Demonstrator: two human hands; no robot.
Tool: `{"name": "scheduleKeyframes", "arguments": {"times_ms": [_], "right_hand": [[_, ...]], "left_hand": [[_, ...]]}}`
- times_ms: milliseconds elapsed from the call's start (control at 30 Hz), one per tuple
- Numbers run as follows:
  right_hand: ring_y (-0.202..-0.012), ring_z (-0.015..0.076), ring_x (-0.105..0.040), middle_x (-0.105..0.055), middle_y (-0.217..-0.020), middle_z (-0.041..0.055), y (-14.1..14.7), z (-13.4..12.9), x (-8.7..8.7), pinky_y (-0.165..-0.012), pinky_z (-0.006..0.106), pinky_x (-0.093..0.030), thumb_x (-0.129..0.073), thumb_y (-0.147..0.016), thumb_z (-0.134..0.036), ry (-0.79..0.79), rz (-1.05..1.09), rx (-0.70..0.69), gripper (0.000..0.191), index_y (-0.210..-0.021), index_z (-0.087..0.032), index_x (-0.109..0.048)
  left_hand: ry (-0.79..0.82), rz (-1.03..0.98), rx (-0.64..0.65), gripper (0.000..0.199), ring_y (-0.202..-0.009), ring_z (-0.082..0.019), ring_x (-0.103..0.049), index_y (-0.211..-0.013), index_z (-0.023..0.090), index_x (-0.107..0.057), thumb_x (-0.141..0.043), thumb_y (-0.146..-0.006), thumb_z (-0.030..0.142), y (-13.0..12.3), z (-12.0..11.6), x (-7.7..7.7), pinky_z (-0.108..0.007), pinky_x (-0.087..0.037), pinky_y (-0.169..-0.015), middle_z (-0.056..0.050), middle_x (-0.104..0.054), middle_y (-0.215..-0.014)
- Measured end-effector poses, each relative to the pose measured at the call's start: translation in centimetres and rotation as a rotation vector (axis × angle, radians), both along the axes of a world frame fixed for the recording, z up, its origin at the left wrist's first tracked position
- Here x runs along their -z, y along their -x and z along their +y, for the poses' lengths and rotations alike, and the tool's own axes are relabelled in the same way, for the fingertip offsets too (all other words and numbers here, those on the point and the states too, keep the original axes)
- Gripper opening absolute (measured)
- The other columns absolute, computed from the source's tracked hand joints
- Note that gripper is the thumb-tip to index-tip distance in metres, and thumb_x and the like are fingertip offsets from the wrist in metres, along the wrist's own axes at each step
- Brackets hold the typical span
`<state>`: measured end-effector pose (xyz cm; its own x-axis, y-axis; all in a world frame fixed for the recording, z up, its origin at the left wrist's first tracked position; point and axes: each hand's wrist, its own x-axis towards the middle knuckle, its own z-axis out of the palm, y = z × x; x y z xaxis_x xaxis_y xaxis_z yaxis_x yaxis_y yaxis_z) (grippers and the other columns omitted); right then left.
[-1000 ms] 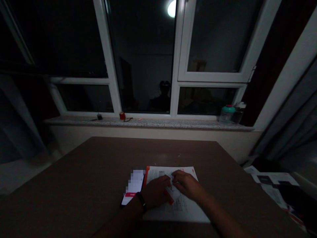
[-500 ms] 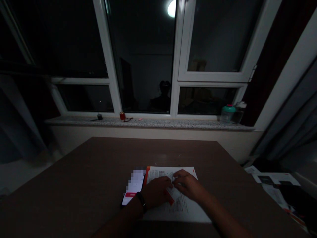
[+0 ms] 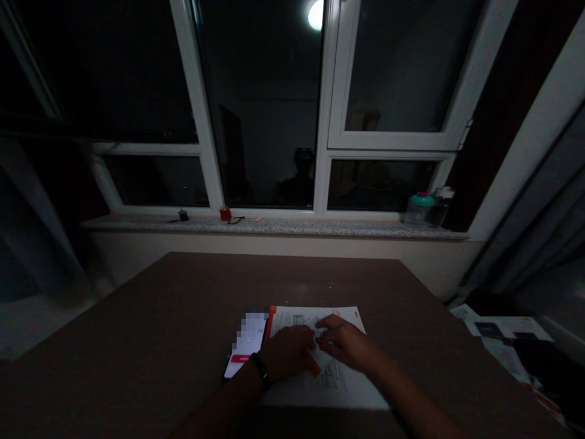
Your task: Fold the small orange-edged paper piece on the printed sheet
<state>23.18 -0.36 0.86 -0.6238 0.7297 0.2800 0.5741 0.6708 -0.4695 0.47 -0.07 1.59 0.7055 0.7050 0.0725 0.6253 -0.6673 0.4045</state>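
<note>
A printed sheet with an orange left edge point(image 3: 351, 390) lies on the brown table point(image 3: 183, 305). Over its middle, my left hand point(image 3: 287, 352), with a dark band at the wrist, is closed on a small pale piece with a red-orange strip point(image 3: 313, 364). Much of that piece is hidden under the fingers. My right hand point(image 3: 342, 342) is just to the right, its fingers bent and slightly apart close to the left fingertips; whether they pinch anything is too dark to tell. Beside the sheet on the left is a lit phone point(image 3: 247, 341), partly behind my left wrist.
Beyond the table, a stone windowsill point(image 3: 292, 227) holds a small red jar point(image 3: 225, 213), a dark little bottle point(image 3: 183, 215) and a green-lidded container point(image 3: 419, 209). Papers point(image 3: 503, 341) lie low at the right. Tiny bits lie near the table's middle.
The fingers of my right hand have shifted slightly and spread a little. My left hand stays almost in place, and less of the pale piece shows between the hands.
</note>
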Motion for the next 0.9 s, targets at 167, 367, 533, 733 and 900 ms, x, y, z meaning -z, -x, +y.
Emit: {"name": "scheduleKeyframes", "arguments": {"times_ms": [167, 367, 533, 733, 900], "right_hand": [[-0.114, 0.0229, -0.059, -0.064, -0.124, 0.0096, 0.0, 0.0, 0.0, -0.099, 0.037, -0.046, -0.06, -0.089, -0.021, 0.012, -0.002, -0.003, 0.017, -0.094, -0.022, -0.076], [-0.114, 0.023, -0.059, -0.063, -0.125, 0.0095, -0.1, 0.2, 0.0, -0.098, 0.036, -0.047, -0.062, -0.089, -0.022, 0.036, -0.002, -0.014, 0.015, -0.092, -0.022, -0.076], [-0.114, 0.0225, -0.059, -0.063, -0.126, 0.0089, -0.1, 0.2, -0.1, -0.098, 0.036, -0.047, -0.062, -0.089, -0.021, 0.042, -0.003, -0.033, 0.014, -0.092, -0.022, -0.076], [-0.116, 0.0229, -0.059, -0.063, -0.127, 0.0087, -0.1, 0.1, -0.3, -0.099, 0.035, -0.047, -0.063, -0.089, -0.021, 0.052, -0.006, -0.029, 0.015, -0.092, -0.023, -0.077], [-0.117, 0.0228, -0.058, -0.062, -0.127, 0.0084, -0.1, -0.1, -0.3, -0.098, 0.035, -0.047, -0.061, -0.09, -0.024, 0.053, 0.007, -0.022, 0.016, -0.094, -0.024, -0.076]], "left_hand": [[0.0, 0.011, 0.015, 0.03, -0.1, -0.024, -0.063, -0.095, 0.02, -0.062, -0.082, -0.074, 0.026, -0.2, -0.1, -0.9, -0.031, -0.046, -0.085, -0.002, -0.063, -0.114], [-0.013, 0.022, 0.009, 0.029, -0.09, -0.021, -0.063, -0.087, 0.02, -0.055, -0.081, -0.074, 0.023, -0.3, -0.3, -1.2, -0.027, -0.043, -0.074, 0.0, -0.062, -0.103], [-0.008, 0.023, -0.014, 0.028, -0.085, -0.02, -0.062, -0.088, 0.02, -0.056, -0.08, -0.076, 0.025, -0.3, -0.3, -1.2, -0.027, -0.044, -0.072, 0.0, -0.062, -0.098], [-0.018, 0.014, 0.035, 0.024, -0.094, -0.022, -0.063, -0.099, 0.024, -0.066, -0.078, -0.078, 0.028, -0.2, -0.2, -1.1, -0.029, -0.046, -0.079, 0.0, -0.063, -0.108], [-0.016, 0.019, 0.049, 0.026, -0.097, -0.024, -0.064, -0.104, 0.028, -0.071, -0.078, -0.079, 0.031, 0.0, -0.1, -0.8, -0.031, -0.047, -0.083, -0.001, -0.062, -0.118]]}}
